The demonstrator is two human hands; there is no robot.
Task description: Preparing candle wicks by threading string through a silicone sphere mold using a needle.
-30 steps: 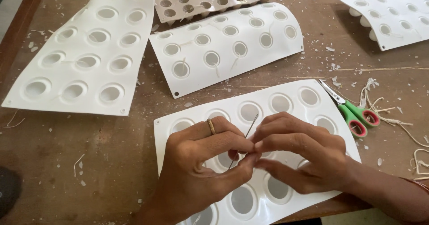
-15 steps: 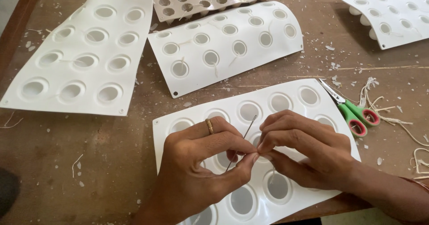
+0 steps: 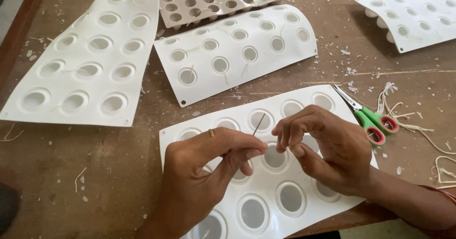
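above white mould [image 3: 266, 206], needle [image 3: 259, 124] pinched in left hand [image 3: 202, 172], right hand [image 3: 327, 146] alongside

needle [image 3: 259, 124]: thin metal, tilted, pinched at its lower end | mould [image 3: 266, 191]: white, round cavities, flat beneath

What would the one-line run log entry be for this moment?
left hand: pinches needle | right hand: fingertips close by needle, contact unclear | below: white mould | scissors at right
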